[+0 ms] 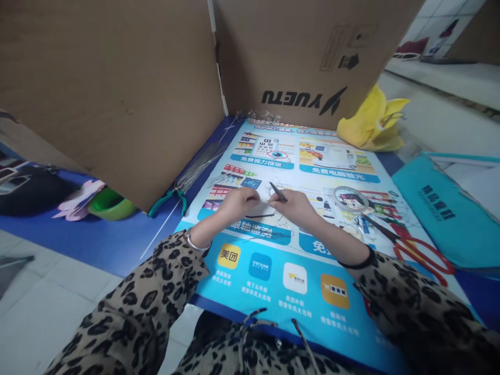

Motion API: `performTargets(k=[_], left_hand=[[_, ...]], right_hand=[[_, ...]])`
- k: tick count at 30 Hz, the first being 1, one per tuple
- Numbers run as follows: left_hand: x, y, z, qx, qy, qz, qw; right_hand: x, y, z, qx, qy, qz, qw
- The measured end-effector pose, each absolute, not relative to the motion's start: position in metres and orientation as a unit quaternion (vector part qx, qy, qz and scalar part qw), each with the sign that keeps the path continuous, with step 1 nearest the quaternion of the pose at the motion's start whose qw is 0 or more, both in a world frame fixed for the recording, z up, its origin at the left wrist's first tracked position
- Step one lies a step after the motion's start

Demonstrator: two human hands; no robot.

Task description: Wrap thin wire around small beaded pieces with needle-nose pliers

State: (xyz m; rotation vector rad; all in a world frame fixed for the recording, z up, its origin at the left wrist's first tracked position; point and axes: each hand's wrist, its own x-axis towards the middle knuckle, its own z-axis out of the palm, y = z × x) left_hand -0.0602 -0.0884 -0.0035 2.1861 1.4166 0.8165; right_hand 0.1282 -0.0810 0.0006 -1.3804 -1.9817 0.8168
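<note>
My left hand (239, 202) is closed in a pinch over a printed poster (312, 179). What its fingertips hold is too small to make out. Close beside it, my right hand (296, 208) is closed around a slim dark tool (276, 190), whose narrow end sticks out past the thumb and forefinger. A small pale patch shows between the two sets of fingertips, blurred. Thin dark wire-like strands (258, 235) lie on the poster just below my hands. Scissors with red-orange handles (424, 256) lie to the right of my right forearm.
Tall cardboard panels (156, 78) stand behind and to the left. Teal-handled pliers (172, 200) lie beside a bundle of thin wires (199, 166). Green tape (111, 205) and a pink cutout (82, 200) are at left. A yellow bag (371, 125) and teal case (437, 208) are at right.
</note>
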Motion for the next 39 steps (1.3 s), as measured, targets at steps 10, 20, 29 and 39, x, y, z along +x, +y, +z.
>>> performTargets(k=[10, 20, 29, 39], left_hand=[[-0.047, -0.091, -0.017, 0.591, 0.481, 0.428, 0.486], [-0.038, -0.099, -0.013, 0.521, 0.442, 0.446, 0.578], [-0.030, -0.101, -0.008, 0.518, 0.450, 0.441, 0.579], [-0.027, -0.099, -0.009, 0.516, 0.446, 0.445, 0.580]], right_hand=[[0.135, -0.078, -0.009, -0.433, -0.629, 0.542, 0.351], [0.135, -0.077, -0.013, -0.417, -0.589, 0.574, 0.387], [0.136, -0.078, -0.019, -0.428, -0.581, 0.554, 0.414], [0.140, -0.081, -0.021, -0.432, -0.578, 0.551, 0.419]])
